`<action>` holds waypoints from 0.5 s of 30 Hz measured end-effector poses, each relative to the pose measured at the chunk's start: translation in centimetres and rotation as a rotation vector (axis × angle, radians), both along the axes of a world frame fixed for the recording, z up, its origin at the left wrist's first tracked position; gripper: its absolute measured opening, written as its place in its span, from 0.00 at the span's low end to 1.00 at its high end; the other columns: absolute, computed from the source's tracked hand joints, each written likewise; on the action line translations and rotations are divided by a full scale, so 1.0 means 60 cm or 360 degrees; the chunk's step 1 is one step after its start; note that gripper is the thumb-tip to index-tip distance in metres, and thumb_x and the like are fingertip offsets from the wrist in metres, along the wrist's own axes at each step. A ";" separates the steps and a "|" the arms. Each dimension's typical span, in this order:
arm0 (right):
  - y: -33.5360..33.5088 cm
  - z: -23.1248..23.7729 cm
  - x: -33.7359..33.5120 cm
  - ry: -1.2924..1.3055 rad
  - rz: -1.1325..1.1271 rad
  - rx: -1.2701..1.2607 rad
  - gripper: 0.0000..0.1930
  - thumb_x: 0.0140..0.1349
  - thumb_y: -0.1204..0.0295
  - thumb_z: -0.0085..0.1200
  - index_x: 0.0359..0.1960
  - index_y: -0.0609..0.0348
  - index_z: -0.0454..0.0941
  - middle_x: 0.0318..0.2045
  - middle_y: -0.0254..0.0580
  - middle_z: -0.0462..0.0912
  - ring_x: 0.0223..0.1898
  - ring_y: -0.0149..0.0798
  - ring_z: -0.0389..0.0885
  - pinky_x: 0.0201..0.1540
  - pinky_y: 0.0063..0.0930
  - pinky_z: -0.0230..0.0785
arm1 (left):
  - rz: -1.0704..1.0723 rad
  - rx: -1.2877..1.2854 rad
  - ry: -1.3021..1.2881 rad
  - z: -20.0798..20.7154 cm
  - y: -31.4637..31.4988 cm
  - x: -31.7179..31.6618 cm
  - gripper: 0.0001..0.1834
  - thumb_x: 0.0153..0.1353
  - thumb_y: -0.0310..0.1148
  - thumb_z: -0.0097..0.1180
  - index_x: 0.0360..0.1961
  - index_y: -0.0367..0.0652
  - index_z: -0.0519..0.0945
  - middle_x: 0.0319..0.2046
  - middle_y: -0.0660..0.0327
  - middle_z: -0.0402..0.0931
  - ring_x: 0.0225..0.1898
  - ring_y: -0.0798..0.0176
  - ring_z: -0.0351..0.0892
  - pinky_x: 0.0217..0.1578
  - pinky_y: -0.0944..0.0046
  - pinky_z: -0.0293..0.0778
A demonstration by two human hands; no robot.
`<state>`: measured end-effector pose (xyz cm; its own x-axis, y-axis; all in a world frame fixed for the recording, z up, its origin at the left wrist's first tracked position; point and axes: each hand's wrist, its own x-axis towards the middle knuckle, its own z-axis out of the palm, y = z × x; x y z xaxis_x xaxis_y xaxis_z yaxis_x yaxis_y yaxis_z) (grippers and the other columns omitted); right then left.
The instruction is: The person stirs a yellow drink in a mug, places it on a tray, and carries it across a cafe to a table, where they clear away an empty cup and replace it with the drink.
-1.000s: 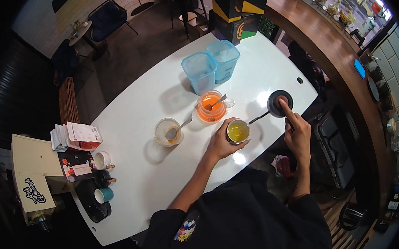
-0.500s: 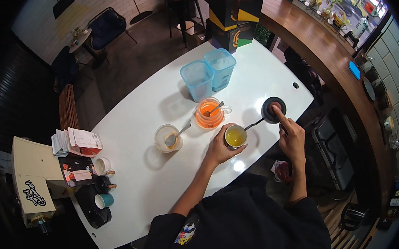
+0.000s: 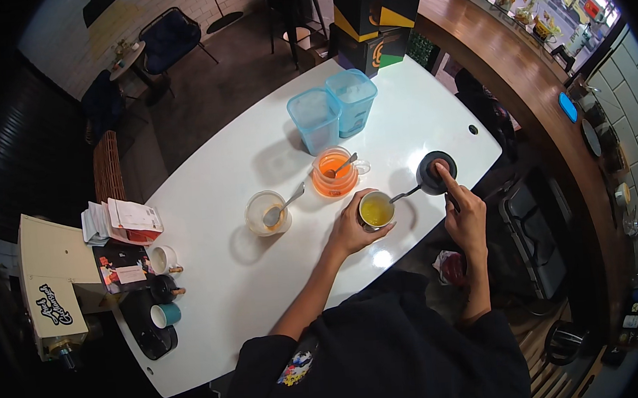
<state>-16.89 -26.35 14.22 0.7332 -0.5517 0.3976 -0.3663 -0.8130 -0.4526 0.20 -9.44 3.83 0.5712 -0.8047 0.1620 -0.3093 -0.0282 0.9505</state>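
In my left hand (image 3: 352,228) is a cup (image 3: 371,225) of yellow-green liquid, my fingers wrapped round its side. My right hand (image 3: 466,214) grips the handle of a black gooseneck kettle (image 3: 432,182), index finger stretched over its lid. The kettle's thin spout reaches the cup's right rim; I cannot make out a stream. Just behind the cup stands a glass mug (image 3: 335,187) of orange liquid with a spoon (image 3: 346,164) in it. To the left, a clear plastic jar (image 3: 258,219) with light residue holds another spoon (image 3: 284,206).
Two blue translucent containers (image 3: 316,121) stand farther back on the white table (image 3: 214,184). Black boxes (image 3: 357,19) are stacked beyond its far edge. At the left end are cups (image 3: 166,315), a black tray (image 3: 140,333) and papers (image 3: 132,219). A wooden counter (image 3: 519,96) curves along the right.
The view has shifted slightly. The spout meets the cup a little higher on its rim, and the liquid's surface looks more disturbed, with pale bubbles. Both hands keep their grips.
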 end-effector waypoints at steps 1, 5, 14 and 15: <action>0.001 -0.003 0.000 -0.0008 0.0016 0.0014 0.45 0.49 0.89 0.54 0.70 0.32 0.68 0.24 0.47 0.77 0.25 0.51 0.80 0.31 0.46 0.72 | -0.0004 -0.0016 -0.0014 0.000 0.000 0.000 0.39 0.46 0.36 0.78 0.57 0.41 0.70 0.49 0.56 0.80 0.52 0.62 0.81 0.53 0.60 0.76; 0.003 -0.003 0.007 -0.0043 0.0046 0.0102 0.45 0.49 0.89 0.54 0.70 0.33 0.67 0.29 0.51 0.82 0.29 0.53 0.82 0.34 0.45 0.74 | 0.0000 -0.0053 -0.0019 -0.007 0.002 0.000 0.39 0.46 0.37 0.78 0.58 0.41 0.70 0.49 0.56 0.80 0.52 0.63 0.81 0.54 0.60 0.76; -0.012 -0.061 0.000 -0.0275 -0.0065 0.0897 0.48 0.58 0.88 0.50 0.78 0.45 0.42 0.35 0.58 0.85 0.35 0.45 0.88 0.38 0.33 0.75 | 0.0030 -0.0048 -0.0049 0.008 0.001 -0.002 0.39 0.45 0.37 0.79 0.57 0.40 0.72 0.48 0.55 0.81 0.51 0.62 0.82 0.53 0.60 0.77; -0.016 -0.070 0.001 -0.0301 -0.0057 0.0934 0.47 0.58 0.89 0.50 0.78 0.44 0.44 0.37 0.59 0.85 0.37 0.46 0.88 0.41 0.32 0.76 | 0.0043 -0.0056 -0.0051 0.013 0.002 -0.002 0.39 0.45 0.37 0.79 0.57 0.40 0.72 0.48 0.55 0.81 0.51 0.62 0.82 0.53 0.60 0.77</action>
<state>-16.81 -27.29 9.99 0.6564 -0.7410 0.1418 -0.2585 -0.3975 -0.8804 0.08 -9.34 4.62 0.5867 -0.7826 0.2083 -0.3393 -0.0039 0.9407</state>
